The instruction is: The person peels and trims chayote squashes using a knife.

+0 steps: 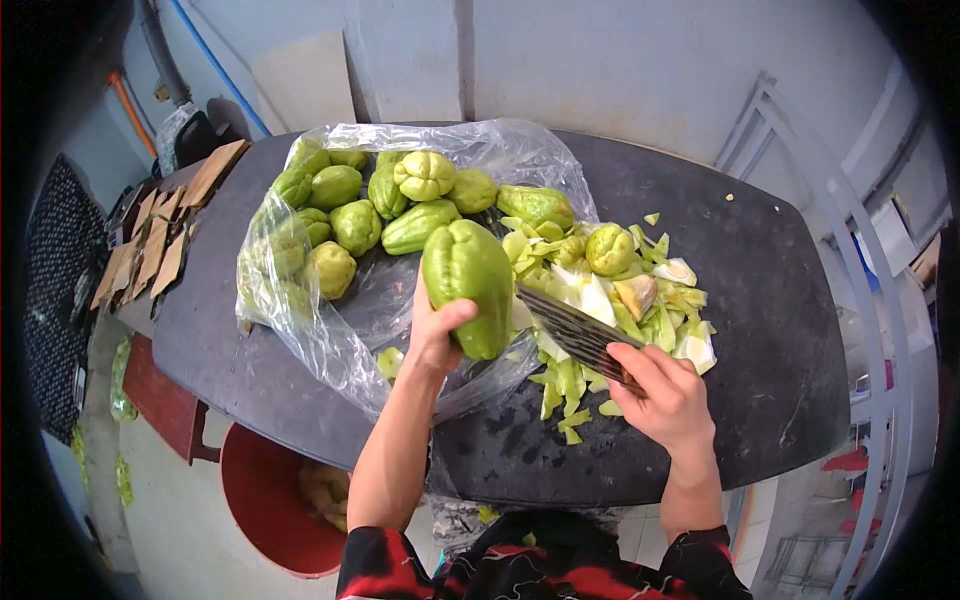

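Observation:
A large green chayote point(468, 288) is gripped in my left hand point(440, 325), thumb across its lower front, held up over the table. My right hand point(662, 392) is closed around the handle end of a knife point(575, 332), whose broad dark blade points up and left. The blade tip comes near the chayote's right side; whether they touch I cannot tell. Beneath and right of the blade lies a heap of green peelings point(655, 325) and pale cut pieces, with a whole chayote point(610, 249) on it. Several more chayotes point(356, 227) sit in an opened clear plastic bag point(335, 350).
The dark table point(760, 300) carries all this. Below its left front edge stands a red bin point(262, 510) with pale contents, near a reddish-brown stool point(165, 400). Flattened cardboard point(150, 240) lies at the left. A pale metal frame point(860, 240) stands at the right.

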Motion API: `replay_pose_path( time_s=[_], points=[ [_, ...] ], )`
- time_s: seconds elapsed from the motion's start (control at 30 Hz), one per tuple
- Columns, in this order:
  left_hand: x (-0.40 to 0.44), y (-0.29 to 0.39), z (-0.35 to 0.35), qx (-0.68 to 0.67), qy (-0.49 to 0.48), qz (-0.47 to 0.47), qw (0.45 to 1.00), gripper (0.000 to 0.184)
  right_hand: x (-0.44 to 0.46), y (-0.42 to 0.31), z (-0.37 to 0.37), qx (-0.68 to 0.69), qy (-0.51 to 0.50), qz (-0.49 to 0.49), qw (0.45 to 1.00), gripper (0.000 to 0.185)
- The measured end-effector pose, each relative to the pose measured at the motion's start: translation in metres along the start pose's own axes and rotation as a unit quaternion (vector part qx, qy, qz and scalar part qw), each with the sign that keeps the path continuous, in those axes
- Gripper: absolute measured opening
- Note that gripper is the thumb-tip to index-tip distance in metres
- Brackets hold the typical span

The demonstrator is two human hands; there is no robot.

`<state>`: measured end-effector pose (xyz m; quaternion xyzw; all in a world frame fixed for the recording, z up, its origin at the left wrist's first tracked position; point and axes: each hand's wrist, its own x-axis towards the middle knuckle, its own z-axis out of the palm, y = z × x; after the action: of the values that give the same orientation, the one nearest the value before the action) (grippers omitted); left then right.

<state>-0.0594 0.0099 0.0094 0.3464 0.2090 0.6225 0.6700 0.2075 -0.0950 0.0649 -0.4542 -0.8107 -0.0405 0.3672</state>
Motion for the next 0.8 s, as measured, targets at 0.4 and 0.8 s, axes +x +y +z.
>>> replay_pose_path(
  time_s=[0.4, 0.8],
  points=[
    [0.007, -0.024, -0.002, 0.241, -0.013, 0.088, 0.966, 0.110, 0.030, -0.023, 0.031, -0.115, -0.014, -0.247, 0.962, 0.031],
    [0.005, -0.022, 0.006, 0.125, -0.010, 0.034, 0.991, 0.094, 0.039, -0.027, 0.035, -0.135, -0.023, -0.289, 0.947, 0.031]
  ],
)
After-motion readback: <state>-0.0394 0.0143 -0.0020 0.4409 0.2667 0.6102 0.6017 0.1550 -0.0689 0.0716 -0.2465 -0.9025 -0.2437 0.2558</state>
